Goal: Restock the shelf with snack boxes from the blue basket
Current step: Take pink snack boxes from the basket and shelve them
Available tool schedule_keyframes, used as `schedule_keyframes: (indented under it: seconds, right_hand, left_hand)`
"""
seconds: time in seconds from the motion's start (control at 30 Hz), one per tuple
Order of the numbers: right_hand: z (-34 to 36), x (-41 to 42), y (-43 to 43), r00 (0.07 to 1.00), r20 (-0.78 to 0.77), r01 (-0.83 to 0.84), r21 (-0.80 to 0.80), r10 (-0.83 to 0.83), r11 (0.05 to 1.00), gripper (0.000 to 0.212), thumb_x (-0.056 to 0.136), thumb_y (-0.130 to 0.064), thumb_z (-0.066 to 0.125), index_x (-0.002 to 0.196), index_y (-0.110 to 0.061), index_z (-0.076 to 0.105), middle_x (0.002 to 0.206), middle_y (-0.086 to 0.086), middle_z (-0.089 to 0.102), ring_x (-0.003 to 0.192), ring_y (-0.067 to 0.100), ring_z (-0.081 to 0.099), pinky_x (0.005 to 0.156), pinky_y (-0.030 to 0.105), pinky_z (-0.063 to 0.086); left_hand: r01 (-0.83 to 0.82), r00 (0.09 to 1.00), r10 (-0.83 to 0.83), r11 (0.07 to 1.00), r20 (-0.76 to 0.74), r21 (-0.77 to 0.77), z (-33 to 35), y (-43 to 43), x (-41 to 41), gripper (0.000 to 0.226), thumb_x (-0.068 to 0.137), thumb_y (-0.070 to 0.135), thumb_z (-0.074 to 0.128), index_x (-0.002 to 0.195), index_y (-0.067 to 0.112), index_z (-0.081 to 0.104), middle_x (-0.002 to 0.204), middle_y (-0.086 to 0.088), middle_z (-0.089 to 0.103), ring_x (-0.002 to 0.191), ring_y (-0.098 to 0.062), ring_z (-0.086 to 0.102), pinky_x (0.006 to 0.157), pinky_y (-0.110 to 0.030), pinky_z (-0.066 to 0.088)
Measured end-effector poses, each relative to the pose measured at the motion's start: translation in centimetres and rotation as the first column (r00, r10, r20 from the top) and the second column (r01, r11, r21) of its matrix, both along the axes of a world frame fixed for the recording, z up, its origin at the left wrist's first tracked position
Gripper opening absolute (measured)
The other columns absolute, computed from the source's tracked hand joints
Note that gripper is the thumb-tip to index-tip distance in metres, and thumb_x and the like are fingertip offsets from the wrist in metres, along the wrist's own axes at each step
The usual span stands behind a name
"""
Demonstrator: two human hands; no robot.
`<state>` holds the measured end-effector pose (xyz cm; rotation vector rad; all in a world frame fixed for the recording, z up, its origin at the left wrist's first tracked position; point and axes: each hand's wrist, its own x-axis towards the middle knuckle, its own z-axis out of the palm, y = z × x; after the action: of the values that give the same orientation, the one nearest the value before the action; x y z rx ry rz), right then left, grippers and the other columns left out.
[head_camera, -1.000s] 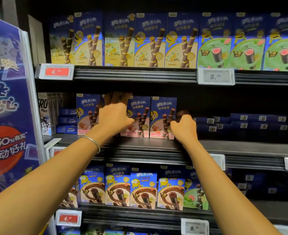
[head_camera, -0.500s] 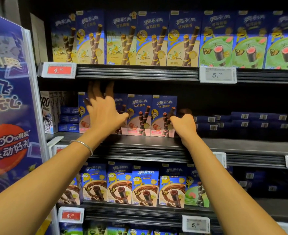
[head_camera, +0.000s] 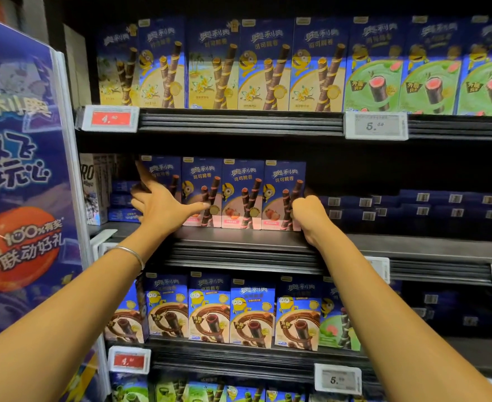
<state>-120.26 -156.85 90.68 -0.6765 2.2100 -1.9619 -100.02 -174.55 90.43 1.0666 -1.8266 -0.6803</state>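
Observation:
Several blue snack boxes with pink strawberry fronts [head_camera: 243, 194] stand in a row on the middle shelf [head_camera: 239, 239]. My left hand [head_camera: 163, 203] lies spread over the leftmost box of the row, fingers straight, thumb reaching across the second box. At the right end my right hand [head_camera: 311, 214] grips the lower right edge of the last box [head_camera: 283, 195], fingers curled round behind it. The blue basket is not in view.
Yellow and green boxes fill the top shelf [head_camera: 239, 120]. Brown-front boxes [head_camera: 230, 311] line the shelf below. Flat blue boxes [head_camera: 413, 207] lie stacked right of the row. A blue promo sign [head_camera: 21, 184] stands at the left. Price tags [head_camera: 375, 126] hang on the shelf edges.
My left hand has slid left and spread out, uncovering the second box. The right hand has stayed at the row's right end.

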Motion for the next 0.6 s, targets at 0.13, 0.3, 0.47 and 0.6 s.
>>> schedule_keyframes:
  seconds: [0.13, 0.3, 0.47, 0.6]
  right_hand:
    - [-0.3, 0.3, -0.1, 0.999, -0.007, -0.054, -0.004, 0.054, 0.999, 0.013, 0.094, -0.022, 0.056, 0.102, -0.011, 0.055, 0.108, 0.010, 0.065, 0.090, 0.021, 0.062, 0.069, 0.031, 0.049]
    - [-0.7, 0.5, -0.6, 0.992, -0.111, -0.062, 0.051, 0.067, 0.997, 0.022, 0.080, -0.032, 0.079, 0.085, -0.016, 0.064, 0.100, 0.004, 0.070, 0.094, 0.021, 0.063, 0.080, 0.036, 0.051]
    - [-0.7, 0.9, -1.2, 0.982, -0.187, 0.035, 0.137, -0.009, 0.990, 0.028, 0.079, -0.032, 0.081, 0.078, -0.018, 0.057, 0.095, 0.003, 0.062, 0.083, 0.017, 0.058, 0.070, 0.029, 0.047]
    - [-0.7, 1.0, -1.4, 0.980, -0.199, 0.059, 0.147, -0.028, 0.987, 0.039, 0.080, -0.031, 0.080, 0.108, -0.006, 0.067, 0.101, 0.004, 0.061, 0.094, 0.021, 0.059, 0.082, 0.033, 0.052]
  left_hand:
    - [0.010, 1.000, -0.011, 1.000, 0.010, 0.009, -0.1, -0.2, -0.2, 0.168, 0.059, 0.059, 0.097, 0.164, 0.013, -0.026, 0.167, -0.040, -0.002, 0.158, -0.053, -0.001, 0.126, -0.062, 0.014]
    - [-0.016, 0.990, 0.015, 1.000, 0.139, 0.009, -0.2, -0.6, -0.7, 0.154, 0.060, 0.068, 0.091, 0.163, -0.003, 0.001, 0.167, -0.041, 0.002, 0.157, -0.054, -0.003, 0.126, -0.063, 0.014]
    - [-0.046, 0.983, 0.045, 0.999, 0.179, -0.001, -0.2, -1.0, -1.0, 0.141, 0.068, 0.059, 0.092, 0.163, -0.003, 0.007, 0.166, -0.040, 0.005, 0.157, -0.053, -0.001, 0.126, -0.062, 0.015]
    - [-0.049, 0.978, 0.048, 0.999, 0.202, -0.003, -0.4, -1.2, -1.1, 0.133, 0.071, 0.060, 0.090, 0.162, -0.002, 0.015, 0.165, -0.038, 0.010, 0.156, -0.052, 0.003, 0.123, -0.062, 0.022]
